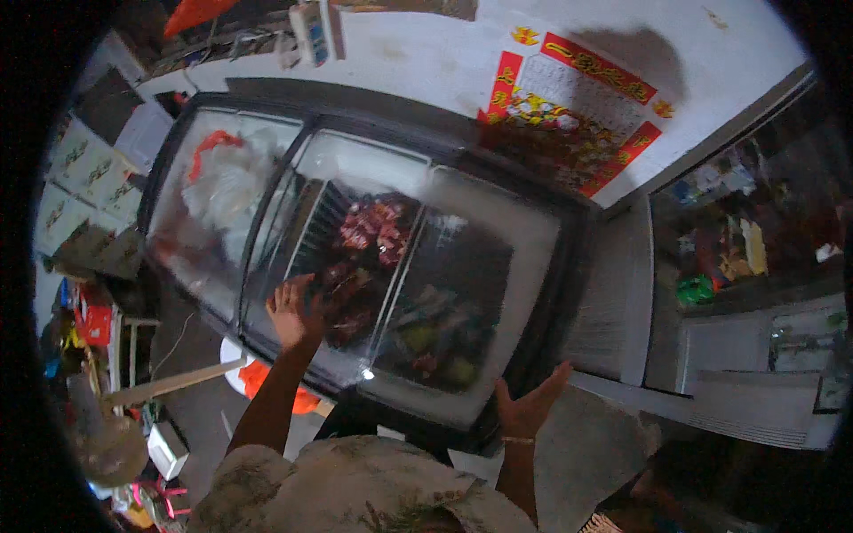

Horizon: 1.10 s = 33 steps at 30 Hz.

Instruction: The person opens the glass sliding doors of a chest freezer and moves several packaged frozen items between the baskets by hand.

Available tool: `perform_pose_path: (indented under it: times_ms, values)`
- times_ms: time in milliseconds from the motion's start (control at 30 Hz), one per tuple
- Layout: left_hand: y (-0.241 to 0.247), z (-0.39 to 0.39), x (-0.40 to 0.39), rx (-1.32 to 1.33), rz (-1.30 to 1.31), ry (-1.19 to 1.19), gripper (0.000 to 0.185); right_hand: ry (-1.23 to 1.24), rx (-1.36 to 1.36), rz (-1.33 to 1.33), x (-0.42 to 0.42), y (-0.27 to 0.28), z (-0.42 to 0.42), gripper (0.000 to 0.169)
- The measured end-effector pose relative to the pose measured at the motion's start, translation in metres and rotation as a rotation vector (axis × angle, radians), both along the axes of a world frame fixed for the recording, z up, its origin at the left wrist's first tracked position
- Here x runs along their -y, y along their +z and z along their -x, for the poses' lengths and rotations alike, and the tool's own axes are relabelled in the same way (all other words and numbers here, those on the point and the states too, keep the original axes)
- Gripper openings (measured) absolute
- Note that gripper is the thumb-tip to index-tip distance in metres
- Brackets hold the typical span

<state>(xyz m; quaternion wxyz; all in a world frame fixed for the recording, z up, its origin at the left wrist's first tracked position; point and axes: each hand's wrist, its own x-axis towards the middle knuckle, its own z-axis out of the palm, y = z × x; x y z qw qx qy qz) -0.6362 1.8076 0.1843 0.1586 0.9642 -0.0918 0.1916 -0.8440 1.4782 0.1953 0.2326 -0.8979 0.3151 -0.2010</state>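
A chest freezer with sliding glass lids [353, 123] fills the middle of the view. My left hand [296, 316] lies spread over the glass near the front edge, its fingers apart. Near the freezer's front right corner is my right hand [526, 403], thumb and fingers apart, holding nothing; whether it touches the rim I cannot tell. Reddish chunks that look like meat [376, 226] lie in a wire basket under the glass. White plastic bags, one with a red part [226, 186], fill the left end. Blurred greenish items [420, 326] show in the right part.
Behind the freezer a red-edged poster [573, 113] hangs on the white wall. At the right are a grey panel [610, 300] and a glazed opening. A cluttered table [133, 320], a wooden bar [180, 383] and a white box [166, 450] stand or lie at the left.
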Motion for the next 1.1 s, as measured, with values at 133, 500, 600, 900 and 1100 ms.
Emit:
perform_pose_path:
  times_ms: [133, 500, 600, 900, 1100]
  values:
    - [-0.018, 0.029, -0.038, -0.023, 0.019, 0.195, 0.035, -0.006, 0.139, -0.042, 0.002, -0.028, 0.015, 0.098]
    - [-0.023, 0.223, -0.186, -0.092, 0.109, 0.742, 0.033, 0.140, 0.356, 0.145, 0.029, -0.070, 0.019, 0.094]
    - [-0.024, 0.254, -0.209, -0.111, 0.156, 0.811, 0.033, 0.109, 0.244, 0.054, 0.027, -0.063, 0.023, 0.092]
    - [-0.052, 0.317, -0.296, -0.127, 0.190, 0.937, 0.033, 0.228, 0.212, 0.533, -0.024, -0.021, 0.010, 0.074]
    - [-0.074, 0.256, -0.365, -0.077, 0.376, 0.858, 0.031, 0.729, 0.096, 0.394, -0.224, -0.031, -0.053, 0.070]
